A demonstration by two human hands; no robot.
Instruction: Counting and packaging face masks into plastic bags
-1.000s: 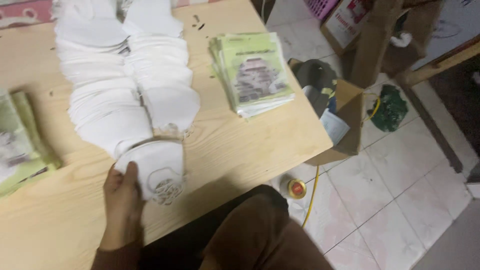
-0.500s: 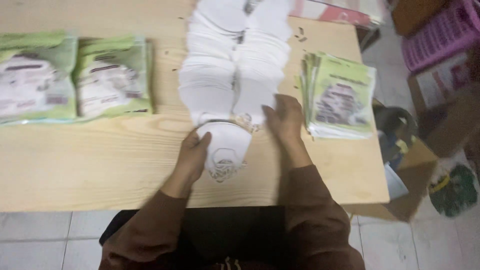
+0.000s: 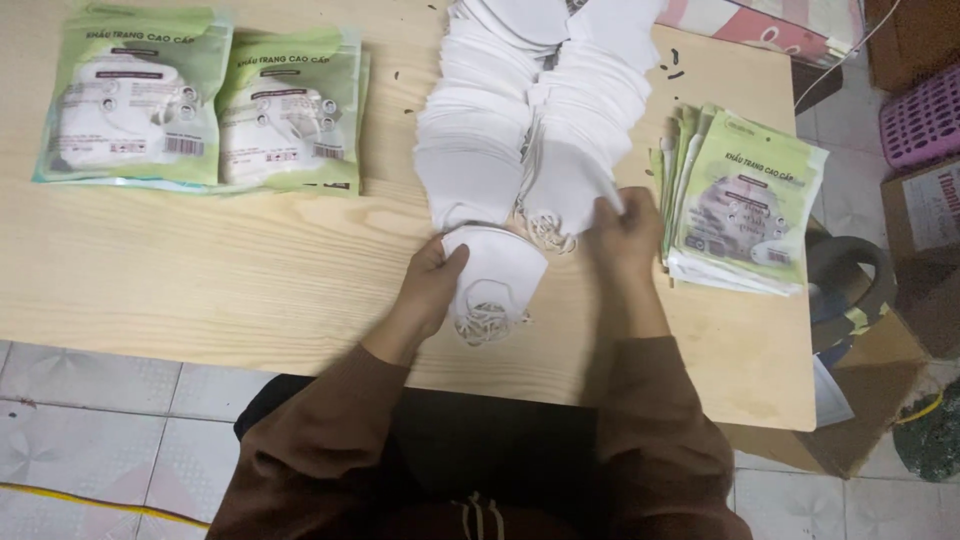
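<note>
Gripping: the left hand [image 3: 432, 290] was closed lightly on the left edge of a single white mask [image 3: 495, 278], thumb on top and fingers curled under its rim.
Single mask: it lay flat on the wooden table [image 3: 200, 270] at the near end of the mask rows, its looped ear straps bunched at the edge nearest the person.
Right hand: the right hand [image 3: 622, 232] was partly curled, fingertips pinched on the lowest mask of the right-hand row; how firmly it held could not be told through the blur.
Mask rows: two overlapping rows of white masks [image 3: 530, 110] ran away from the hands toward the far edge of the table, side by side and touching.
Right of the hands: a stack of flat green-and-white packets [image 3: 745, 205] lay just beside the right hand, fanned slightly.
Left of the hands: two filled green packets [image 3: 205, 105] lay side by side, well apart from the left hand, each showing a white mask through its front.
Sleeves: both arms wore brown sleeves [image 3: 330, 440].
Beyond the table: a cardboard box [image 3: 870, 390] stood on the tiled floor at the right, and a pink basket [image 3: 920, 115] showed at the far right edge.
</note>
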